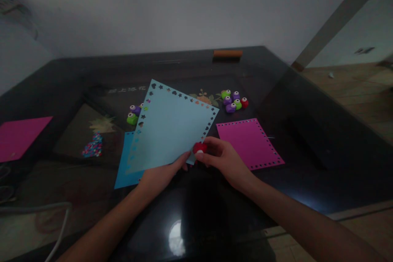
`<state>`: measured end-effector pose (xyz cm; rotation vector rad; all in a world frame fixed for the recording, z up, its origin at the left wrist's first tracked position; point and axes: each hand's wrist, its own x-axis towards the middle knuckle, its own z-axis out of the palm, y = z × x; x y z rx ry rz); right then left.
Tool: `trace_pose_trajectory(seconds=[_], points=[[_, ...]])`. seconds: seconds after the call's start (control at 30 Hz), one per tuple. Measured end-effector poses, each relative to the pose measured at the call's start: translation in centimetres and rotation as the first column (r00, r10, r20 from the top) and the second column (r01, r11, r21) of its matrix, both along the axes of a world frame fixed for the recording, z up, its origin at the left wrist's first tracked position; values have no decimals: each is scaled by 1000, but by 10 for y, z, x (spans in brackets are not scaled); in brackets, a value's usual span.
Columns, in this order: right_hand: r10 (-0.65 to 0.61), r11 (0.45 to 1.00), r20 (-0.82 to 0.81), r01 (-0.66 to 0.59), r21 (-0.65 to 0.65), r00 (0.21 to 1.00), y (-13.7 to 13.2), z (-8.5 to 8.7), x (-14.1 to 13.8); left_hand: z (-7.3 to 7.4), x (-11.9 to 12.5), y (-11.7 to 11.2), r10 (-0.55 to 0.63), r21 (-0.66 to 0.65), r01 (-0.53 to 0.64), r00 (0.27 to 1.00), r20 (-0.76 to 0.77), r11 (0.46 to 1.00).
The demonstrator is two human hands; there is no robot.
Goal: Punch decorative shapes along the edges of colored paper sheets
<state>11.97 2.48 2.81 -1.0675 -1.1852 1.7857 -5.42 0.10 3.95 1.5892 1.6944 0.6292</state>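
A light blue sheet of paper (175, 127) with star and heart holes along its edges is tilted up off the table. My left hand (167, 172) is closed on its lower edge, fingers partly behind the paper. At the sheet's lower right corner sits a small red paper punch (199, 147), pinched between the thumb and fingers of my right hand (225, 159). Whether the paper is inside the punch's slot cannot be made out. Below the raised sheet lies a darker blue sheet (123, 176). To the right is a pink sheet (250, 143) with punched holes along its edges.
Several green, purple and red punches with eyes (233, 101) stand behind the pink sheet; others (132, 119) are partly hidden at left. Punched-out confetti (93, 145) is heaped at left, near another pink sheet (21, 137). A brown tube (227, 53) lies at the back; a white cable (66, 217) crosses front left.
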Motion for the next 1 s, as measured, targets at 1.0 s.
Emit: trace_pose_trajectory(seconds=[1.0], points=[[7, 1000, -38, -7, -16, 999, -1, -4, 1, -1, 1, -1, 8, -31, -8, 1000, 10, 1000]])
